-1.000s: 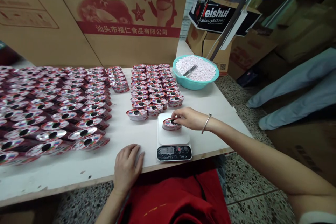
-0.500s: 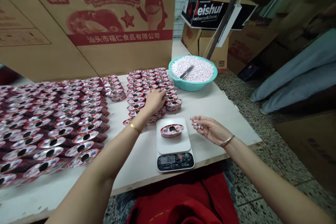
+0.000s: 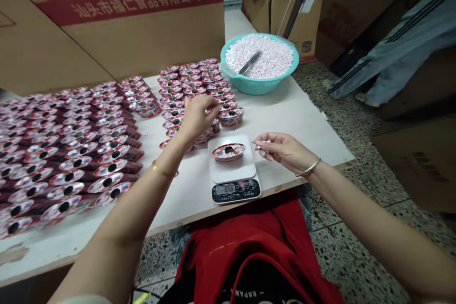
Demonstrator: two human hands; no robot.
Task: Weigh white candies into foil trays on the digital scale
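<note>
On the white platform of a digital kitchen scale stands one oval red-and-white container with a dark round hole in its top. My right hand is just right of the scale, fingers pinched on a few small white candies. My left hand is over a block of similar oval containers behind the scale. Its fingers curl downward, and the hand hides their tips and whatever they hold. The scale's display reads about 85.6.
A turquoise basin full of pale candies, with a metal tool lying on them, stands at the back right. Many more containers fill the left. A large carton stands behind. Another person's legs are at the right.
The camera view has tilted downward, so everything sits higher in the picture. My left hand remains over the containers with its thumb lower. The display went from about 86.1 to 85.6.
</note>
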